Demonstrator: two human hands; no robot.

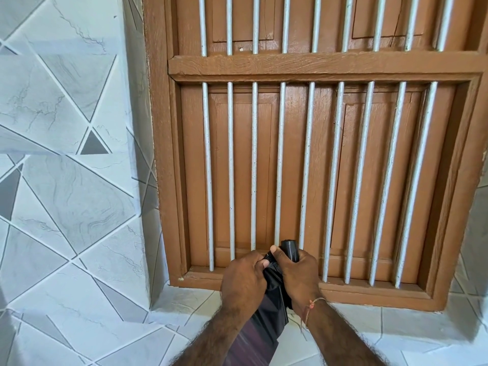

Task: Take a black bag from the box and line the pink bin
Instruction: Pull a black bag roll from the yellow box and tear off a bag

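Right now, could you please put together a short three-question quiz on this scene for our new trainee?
1. True or false: both hands grip black plastic.
2. Which hand holds the black roll? A) left B) right
3. Fill in: the loose black bag hangs down in front of a brown window frame with white ____.

Key: 1 true; the left hand pinches the bag while the right holds the roll. 2 B. 3 bars. The pink bin and box are not in view.
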